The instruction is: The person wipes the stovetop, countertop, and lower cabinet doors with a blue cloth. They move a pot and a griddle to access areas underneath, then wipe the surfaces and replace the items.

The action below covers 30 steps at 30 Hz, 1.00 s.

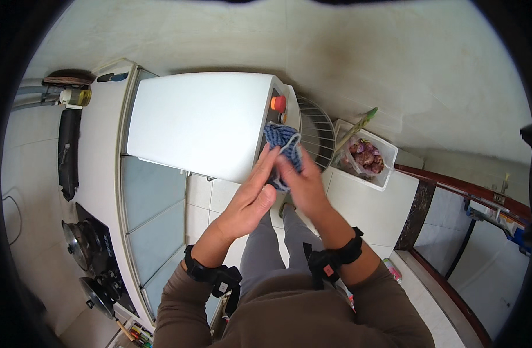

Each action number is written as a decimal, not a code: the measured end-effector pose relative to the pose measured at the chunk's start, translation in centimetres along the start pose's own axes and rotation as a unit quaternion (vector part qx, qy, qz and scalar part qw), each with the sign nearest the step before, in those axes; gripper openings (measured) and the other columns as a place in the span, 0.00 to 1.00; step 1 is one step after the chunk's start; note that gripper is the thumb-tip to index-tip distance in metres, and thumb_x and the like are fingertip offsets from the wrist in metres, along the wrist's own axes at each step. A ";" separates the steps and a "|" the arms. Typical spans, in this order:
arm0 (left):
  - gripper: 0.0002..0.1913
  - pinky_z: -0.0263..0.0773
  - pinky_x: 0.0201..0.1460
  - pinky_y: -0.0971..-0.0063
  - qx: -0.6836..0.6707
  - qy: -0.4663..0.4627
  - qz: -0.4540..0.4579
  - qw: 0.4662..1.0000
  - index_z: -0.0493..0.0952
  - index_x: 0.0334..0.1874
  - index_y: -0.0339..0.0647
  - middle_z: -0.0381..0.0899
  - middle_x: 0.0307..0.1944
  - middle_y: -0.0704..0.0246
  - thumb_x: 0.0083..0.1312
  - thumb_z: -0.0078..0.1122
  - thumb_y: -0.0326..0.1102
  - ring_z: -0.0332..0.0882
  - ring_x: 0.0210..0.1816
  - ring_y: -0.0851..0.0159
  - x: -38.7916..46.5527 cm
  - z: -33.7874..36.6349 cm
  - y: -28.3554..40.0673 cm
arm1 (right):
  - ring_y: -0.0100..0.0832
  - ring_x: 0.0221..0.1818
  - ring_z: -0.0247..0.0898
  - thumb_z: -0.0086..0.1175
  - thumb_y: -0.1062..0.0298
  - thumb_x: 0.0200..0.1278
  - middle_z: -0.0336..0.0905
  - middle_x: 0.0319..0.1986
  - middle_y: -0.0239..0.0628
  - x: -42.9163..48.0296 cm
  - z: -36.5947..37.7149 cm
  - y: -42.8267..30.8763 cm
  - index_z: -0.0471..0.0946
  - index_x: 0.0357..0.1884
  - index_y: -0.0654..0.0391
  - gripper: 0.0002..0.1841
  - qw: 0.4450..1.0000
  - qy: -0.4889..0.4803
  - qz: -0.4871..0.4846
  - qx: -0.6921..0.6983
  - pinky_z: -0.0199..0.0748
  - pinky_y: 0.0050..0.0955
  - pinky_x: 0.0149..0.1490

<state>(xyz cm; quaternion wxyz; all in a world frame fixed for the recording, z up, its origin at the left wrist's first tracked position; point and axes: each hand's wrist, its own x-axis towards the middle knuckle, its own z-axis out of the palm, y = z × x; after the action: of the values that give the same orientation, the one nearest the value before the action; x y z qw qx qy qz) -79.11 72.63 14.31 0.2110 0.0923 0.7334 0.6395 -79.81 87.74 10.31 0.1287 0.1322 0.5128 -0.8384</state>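
Note:
My left hand (250, 200) and my right hand (305, 180) meet around a blue-grey striped knitted cloth (284, 140) with a pale edge. The cloth is bunched between my palms and sticks out past my fingertips. My left fingers lie nearly straight along its side; my right hand is slightly blurred, its fingers partly hidden. Behind the cloth stands a white box-shaped appliance (200, 124), with a red and orange knob (278, 104) on its front panel. A round wire rack (316, 130) is just beyond the cloth, at the right of the appliance.
At the left, a counter (101, 174) holds a gas hob (113, 261) with lidded pans. A white foam box (390, 158) with purple-brown bulbs or roots (366, 156) stands on the floor by the wall. A red-brown door frame (457, 180) is at the right.

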 end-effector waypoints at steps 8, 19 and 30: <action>0.30 0.39 0.73 0.54 0.480 0.274 0.058 0.831 0.57 0.68 0.29 0.48 0.71 0.48 0.72 0.37 0.48 0.44 0.72 0.44 4.2 -6.6 -6.5 | 0.45 0.47 0.76 0.52 0.63 0.62 0.79 0.43 0.51 14.0 -8.7 0.5 0.70 0.55 0.66 0.23 0.909 0.102 -0.010 -0.404 0.69 0.36 0.55; 0.28 0.37 0.72 0.50 0.549 0.274 0.053 0.788 0.63 0.64 0.31 0.52 0.70 0.48 0.70 0.41 0.48 0.46 0.72 0.45 5.1 -6.9 -8.7 | 0.52 0.67 0.54 0.48 0.85 0.49 0.57 0.66 0.50 18.8 -8.9 6.8 0.69 0.60 0.63 0.30 0.723 -0.002 -0.198 -0.662 0.63 0.36 0.65; 0.26 0.42 0.71 0.52 0.522 0.270 0.082 0.805 0.65 0.61 0.28 0.57 0.67 0.46 0.70 0.41 0.45 0.54 0.68 0.45 5.2 -6.8 -8.6 | 0.50 0.65 0.58 0.52 0.80 0.47 0.63 0.64 0.42 8.9 -7.8 10.8 0.75 0.51 0.64 0.24 0.640 0.006 -0.286 -0.713 0.67 0.41 0.62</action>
<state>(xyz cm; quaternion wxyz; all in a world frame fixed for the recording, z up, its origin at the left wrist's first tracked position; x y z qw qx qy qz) -85.48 67.25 5.54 -0.1292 0.0720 0.9734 0.1747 -83.65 89.17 -5.22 -0.0667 -0.1489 0.9646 -0.2074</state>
